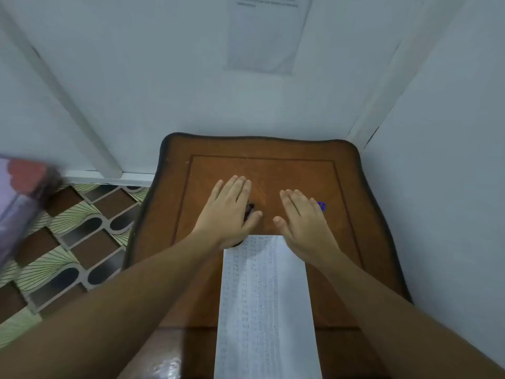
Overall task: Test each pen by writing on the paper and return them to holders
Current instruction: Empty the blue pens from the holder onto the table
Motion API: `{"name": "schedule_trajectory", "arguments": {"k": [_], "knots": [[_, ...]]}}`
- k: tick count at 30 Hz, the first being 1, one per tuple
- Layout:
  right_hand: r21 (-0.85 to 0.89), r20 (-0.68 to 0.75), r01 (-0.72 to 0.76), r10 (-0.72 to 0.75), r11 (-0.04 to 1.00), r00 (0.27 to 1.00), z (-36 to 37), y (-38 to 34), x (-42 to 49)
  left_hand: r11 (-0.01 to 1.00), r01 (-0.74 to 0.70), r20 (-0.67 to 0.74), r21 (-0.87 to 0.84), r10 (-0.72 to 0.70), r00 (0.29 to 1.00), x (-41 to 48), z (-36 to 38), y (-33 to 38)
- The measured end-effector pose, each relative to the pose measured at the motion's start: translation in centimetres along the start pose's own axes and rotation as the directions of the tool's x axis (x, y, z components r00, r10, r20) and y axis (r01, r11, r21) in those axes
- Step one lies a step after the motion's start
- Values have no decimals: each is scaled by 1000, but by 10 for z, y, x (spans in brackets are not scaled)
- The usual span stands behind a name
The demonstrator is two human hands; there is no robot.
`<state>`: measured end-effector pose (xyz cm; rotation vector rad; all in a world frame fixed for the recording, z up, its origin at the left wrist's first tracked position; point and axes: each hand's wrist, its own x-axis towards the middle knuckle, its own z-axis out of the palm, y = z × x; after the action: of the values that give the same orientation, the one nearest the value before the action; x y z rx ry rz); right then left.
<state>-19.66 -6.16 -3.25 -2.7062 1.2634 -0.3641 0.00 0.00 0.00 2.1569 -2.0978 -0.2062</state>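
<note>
A long sheet of paper (pixel 266 302) with faint rows of print lies on the brown wooden table (pixel 341 187), reaching from the near edge toward the middle. My left hand (pixel 231 212) is spread flat with straight fingers over a dark object (pixel 250 208), likely a pen holder, of which only a small part shows. My right hand (pixel 303 217) is also flat and open, covering most of another item; blue pen tips (pixel 322 206) stick out past its outer edge. The holders themselves are mostly hidden under my hands.
The table stands in a corner between white walls at the back and right. A printed sheet (pixel 267 34) hangs on the back wall. Patterned floor tiles (pixel 71 242) lie to the left, with a blurred purple and red object (pixel 21 192) at the far left edge.
</note>
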Motion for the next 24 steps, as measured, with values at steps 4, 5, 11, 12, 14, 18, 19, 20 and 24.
{"name": "schedule_trajectory", "arguments": {"k": [4, 5, 11, 12, 14, 18, 19, 20, 24], "knots": [[-75, -85, 56, -63, 996, 994, 25, 13, 7, 990, -65, -139, 121, 82, 987, 12, 32, -11], [-80, -101, 66, -74, 995, 992, 30, 15, 10, 988, -77, -175, 132, 99, 980, 14, 39, -12], [-127, -255, 115, -144, 985, 956, 64, 24, 20, 980, -78, -323, 186, 136, 936, 21, 67, -15], [-136, -279, 123, -157, 983, 947, 68, 25, 20, 979, -86, -340, 183, 145, 929, 22, 68, -14], [-146, -320, 133, -174, 980, 931, 71, 25, 19, 979, -97, -365, 179, 158, 917, 22, 67, -14], [-125, -349, 126, -163, 984, 923, 72, 23, 12, 976, -67, -381, 209, 145, 913, 14, 64, -11], [-118, -348, 123, -157, 985, 924, 72, 22, 9, 977, -53, -376, 207, 129, 918, 11, 65, -10], [-113, -353, 115, -148, 987, 924, 72, 22, 5, 979, -41, -374, 201, 115, 920, 7, 66, -10], [-49, -350, 42, -56, 998, 935, 69, 25, -14, 986, 8, -355, 168, 53, 934, -11, 69, -8]]}}
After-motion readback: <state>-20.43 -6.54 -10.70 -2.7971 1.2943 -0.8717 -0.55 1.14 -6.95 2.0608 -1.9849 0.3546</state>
